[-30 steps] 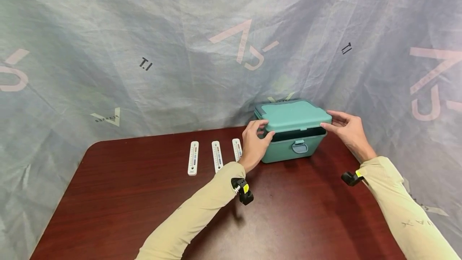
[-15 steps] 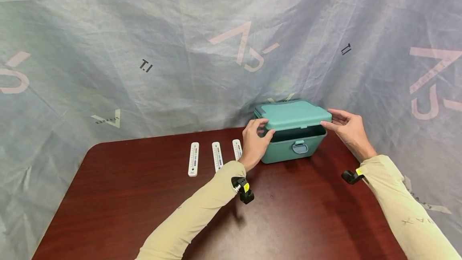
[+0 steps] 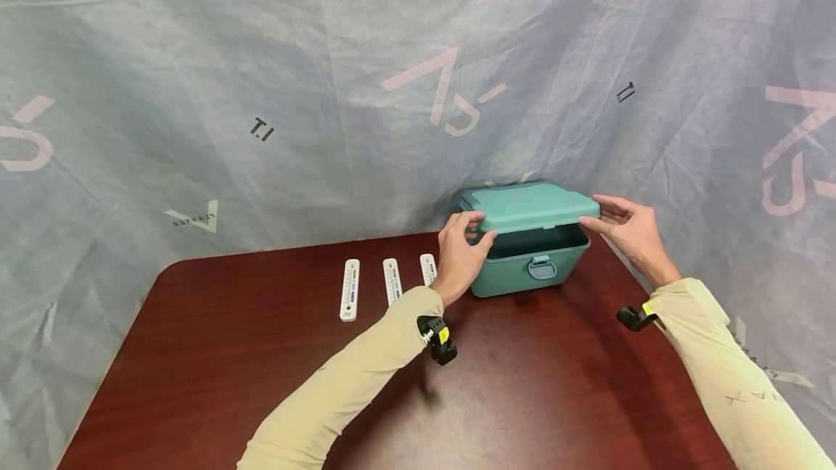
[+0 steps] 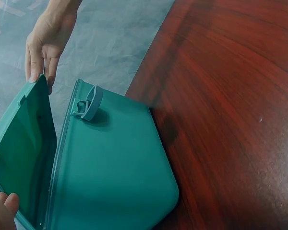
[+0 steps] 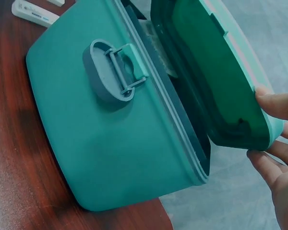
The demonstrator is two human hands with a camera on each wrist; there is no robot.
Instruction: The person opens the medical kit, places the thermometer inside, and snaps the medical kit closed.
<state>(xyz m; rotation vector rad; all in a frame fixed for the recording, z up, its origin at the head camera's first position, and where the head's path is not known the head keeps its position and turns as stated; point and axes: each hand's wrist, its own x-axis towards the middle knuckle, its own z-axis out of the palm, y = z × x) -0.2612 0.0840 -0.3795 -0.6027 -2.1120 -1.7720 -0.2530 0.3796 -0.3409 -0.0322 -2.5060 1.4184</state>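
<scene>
A teal storage box (image 3: pixel 516 278) stands at the back right of the table, its lid (image 3: pixel 535 205) tilted partly up at the front. My left hand (image 3: pixel 460 256) pinches the lid's left front corner. At the right front corner, my right hand (image 3: pixel 630 234) holds the lid between thumb and fingers. The grey-blue latch (image 5: pixel 105 72) hangs loose on the box front. A dark gap shows between lid and rim. In the right wrist view a pale strip (image 5: pixel 158 48) shows through this gap; I cannot tell what it is.
Left of the box, white thermometers lie in a row on the dark red table (image 3: pixel 228 354): a left one (image 3: pixel 350 290), a middle one (image 3: pixel 392 281) and a right one (image 3: pixel 427 268). My left forearm partly covers this row. Grey cloth (image 3: pixel 294 93) hangs behind and at the sides.
The lid's front edge has risen slightly, and the gap above the box rim is wider. Both hands keep their hold on the corners. The thermometers stay where they were.
</scene>
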